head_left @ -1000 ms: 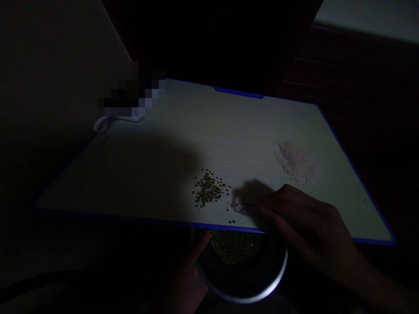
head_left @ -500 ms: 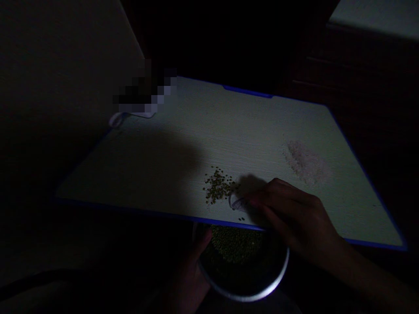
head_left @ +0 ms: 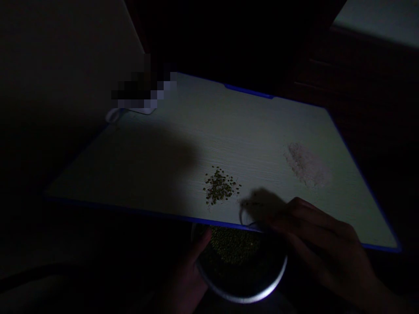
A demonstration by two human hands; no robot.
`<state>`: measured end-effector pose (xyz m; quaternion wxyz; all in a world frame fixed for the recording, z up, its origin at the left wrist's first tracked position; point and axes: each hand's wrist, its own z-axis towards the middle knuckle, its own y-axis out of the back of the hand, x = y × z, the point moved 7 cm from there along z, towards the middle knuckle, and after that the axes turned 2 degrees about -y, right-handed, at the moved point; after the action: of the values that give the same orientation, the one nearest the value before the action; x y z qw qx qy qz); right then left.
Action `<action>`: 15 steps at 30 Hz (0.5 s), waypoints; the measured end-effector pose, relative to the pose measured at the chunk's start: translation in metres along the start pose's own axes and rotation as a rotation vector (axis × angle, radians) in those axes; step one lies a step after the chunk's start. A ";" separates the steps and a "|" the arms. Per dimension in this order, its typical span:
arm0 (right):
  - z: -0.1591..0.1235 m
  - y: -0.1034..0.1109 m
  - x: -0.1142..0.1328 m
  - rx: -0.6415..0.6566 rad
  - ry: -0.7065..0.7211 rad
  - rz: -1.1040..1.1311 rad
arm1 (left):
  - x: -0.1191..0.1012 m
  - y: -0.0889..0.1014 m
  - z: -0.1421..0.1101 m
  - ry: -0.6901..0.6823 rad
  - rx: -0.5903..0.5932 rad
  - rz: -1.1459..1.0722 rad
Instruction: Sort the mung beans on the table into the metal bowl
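The scene is very dark. A pale board with a blue rim (head_left: 209, 131) lies in front of me. On it sits a small heap of green beans (head_left: 220, 188) and, to the right, a patch of pinkish-white grains (head_left: 307, 166). Below the board's near edge, my left hand (head_left: 191, 274) grips a round metal bowl (head_left: 274, 279) by its left rim, thumb over the edge; green beans (head_left: 234, 244) lie in the bowl. My right hand (head_left: 322, 248) is at the board's near edge with fingers closed on a small clear piece (head_left: 245, 216), held just above the bowl.
A whitish object (head_left: 113, 115) lies at the board's far left corner beside a blurred patch. A dark cabinet or wall stands behind the board, and a pale surface (head_left: 376, 19) shows at the top right. The surroundings are nearly black.
My right hand has drawn back from beside the bean heap to the board's near edge, over the bowl. The left hand and bowl have stayed put.
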<state>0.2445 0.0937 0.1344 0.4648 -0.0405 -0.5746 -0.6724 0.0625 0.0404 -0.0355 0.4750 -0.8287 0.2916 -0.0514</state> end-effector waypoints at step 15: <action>0.011 -0.004 -0.014 -0.046 -0.042 -0.084 | -0.002 -0.012 -0.001 -0.025 0.001 0.041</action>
<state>0.2446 0.1100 0.1267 0.4228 -0.0411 -0.5701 -0.7033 0.0660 0.0456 -0.0248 0.4799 -0.8230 0.3023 -0.0312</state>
